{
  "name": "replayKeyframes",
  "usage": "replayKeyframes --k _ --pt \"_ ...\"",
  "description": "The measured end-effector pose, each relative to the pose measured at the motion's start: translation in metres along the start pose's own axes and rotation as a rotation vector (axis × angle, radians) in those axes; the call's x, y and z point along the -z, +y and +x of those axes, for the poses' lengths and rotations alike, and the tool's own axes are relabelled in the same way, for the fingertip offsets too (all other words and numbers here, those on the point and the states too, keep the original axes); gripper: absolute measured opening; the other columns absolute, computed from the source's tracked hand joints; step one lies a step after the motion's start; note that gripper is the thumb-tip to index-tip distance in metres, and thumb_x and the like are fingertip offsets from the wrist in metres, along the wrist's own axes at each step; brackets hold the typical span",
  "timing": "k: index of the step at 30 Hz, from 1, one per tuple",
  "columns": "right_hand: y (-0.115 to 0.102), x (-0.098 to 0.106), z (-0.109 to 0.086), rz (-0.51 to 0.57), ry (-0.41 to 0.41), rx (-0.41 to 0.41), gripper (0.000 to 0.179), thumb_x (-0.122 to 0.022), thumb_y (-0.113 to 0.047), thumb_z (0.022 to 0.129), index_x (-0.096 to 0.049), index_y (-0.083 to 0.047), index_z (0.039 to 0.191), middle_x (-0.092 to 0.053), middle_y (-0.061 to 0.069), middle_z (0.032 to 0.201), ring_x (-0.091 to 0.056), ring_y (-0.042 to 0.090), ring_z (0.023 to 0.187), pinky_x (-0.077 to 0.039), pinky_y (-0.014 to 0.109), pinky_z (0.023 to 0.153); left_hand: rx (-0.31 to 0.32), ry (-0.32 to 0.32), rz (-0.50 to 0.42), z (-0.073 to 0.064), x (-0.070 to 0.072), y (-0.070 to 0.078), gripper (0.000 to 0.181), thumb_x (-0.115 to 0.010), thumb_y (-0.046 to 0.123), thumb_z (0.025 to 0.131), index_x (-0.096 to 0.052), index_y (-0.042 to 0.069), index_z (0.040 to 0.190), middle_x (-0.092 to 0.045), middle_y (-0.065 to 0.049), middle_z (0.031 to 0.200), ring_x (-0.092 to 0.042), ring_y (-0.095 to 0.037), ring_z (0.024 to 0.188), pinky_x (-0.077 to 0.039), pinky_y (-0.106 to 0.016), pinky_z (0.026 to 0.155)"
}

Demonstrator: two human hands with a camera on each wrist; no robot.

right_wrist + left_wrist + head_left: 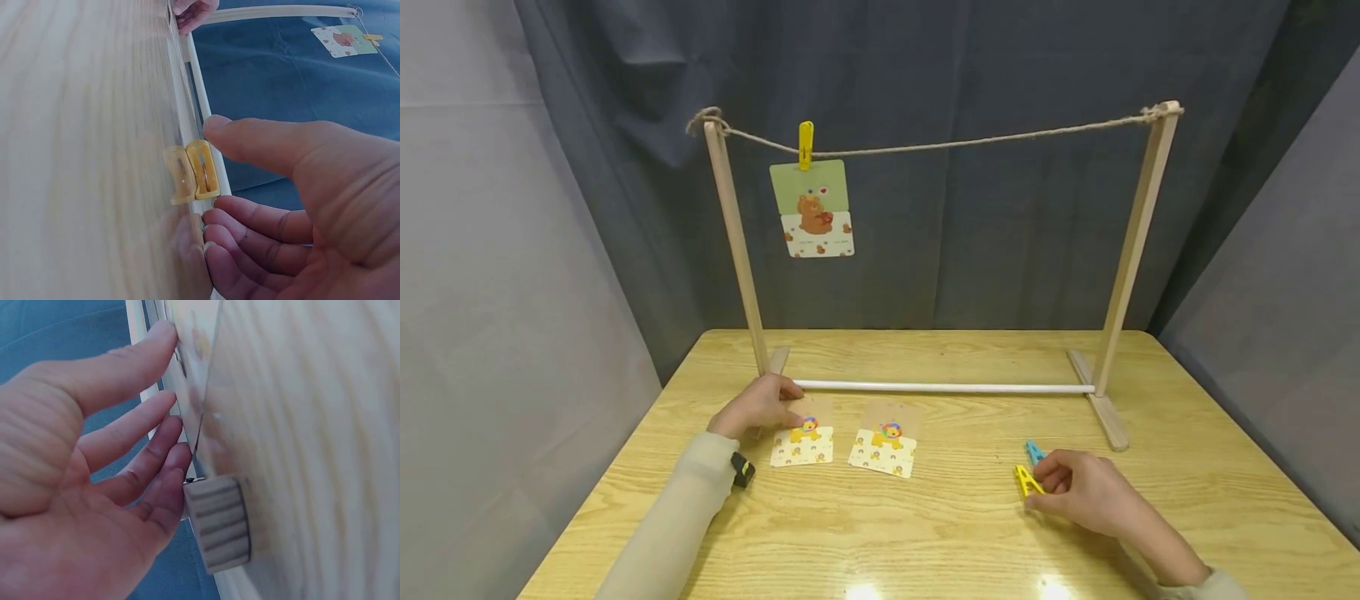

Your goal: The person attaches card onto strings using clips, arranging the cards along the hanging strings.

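My left hand [762,406] is at the upper left of a lion card [802,456] that lies on the table. In the left wrist view the thumb and fingers stand apart by the card's edge; whether they touch it I cannot tell. A second lion card [883,454] lies just right of the first. At the right, my right hand [1088,492] is beside a yellow clothespin [1027,482], its thumb and fingers spread around it without a pinch. A blue clothespin [1034,452] lies just behind, close to the fingertips.
A wooden frame with two posts [1137,250] and a white crossbar [940,387] stands on the table [880,533]. Twine [955,144] sags between the post tops. Near its left end, another yellow clothespin [806,143] holds a hanging bear card [815,196]. Dark cloth hangs behind.
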State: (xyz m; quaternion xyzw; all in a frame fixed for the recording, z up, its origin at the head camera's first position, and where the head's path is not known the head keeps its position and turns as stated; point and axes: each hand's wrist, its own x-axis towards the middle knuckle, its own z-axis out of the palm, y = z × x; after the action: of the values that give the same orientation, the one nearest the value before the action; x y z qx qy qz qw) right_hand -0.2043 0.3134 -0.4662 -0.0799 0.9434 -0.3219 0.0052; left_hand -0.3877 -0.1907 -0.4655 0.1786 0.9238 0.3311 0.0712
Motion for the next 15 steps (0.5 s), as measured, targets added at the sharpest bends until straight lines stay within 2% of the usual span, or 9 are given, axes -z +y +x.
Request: replayKeyframes --k 6,15 --pt "0.0014 -0.0027 0.0024 -0.016 -0.004 -0.019 0.046 -0.095 -0.038 0.073 -0.071 -0.010 0.101 -0.064 -0.002 0.085 -0.056 0.011 0.075 -0.049 0.023 0.062 -0.006 0.004 0.000 -0.0002 0.0003 0.0011 0.050 -0.091 0.015 0.080 -0.071 -0.003 0.122 -0.070 -0.018 0.124 -0.063 -0.036 0.121 -0.047 -0.052 0.108" --pt "0.0011 -0.0039 0.0019 -0.022 -0.002 -0.013 0.049 -0.095 -0.040 0.072 -0.070 -0.009 0.101 -0.063 -0.002 0.084 -0.055 0.011 0.073 -0.048 0.023 0.061 0.018 0.006 0.016 0.0000 -0.0007 0.0008 0.046 -0.090 0.018 0.082 -0.073 0.002 0.122 -0.070 -0.013 0.125 -0.063 -0.032 0.121 -0.048 -0.050 0.107"
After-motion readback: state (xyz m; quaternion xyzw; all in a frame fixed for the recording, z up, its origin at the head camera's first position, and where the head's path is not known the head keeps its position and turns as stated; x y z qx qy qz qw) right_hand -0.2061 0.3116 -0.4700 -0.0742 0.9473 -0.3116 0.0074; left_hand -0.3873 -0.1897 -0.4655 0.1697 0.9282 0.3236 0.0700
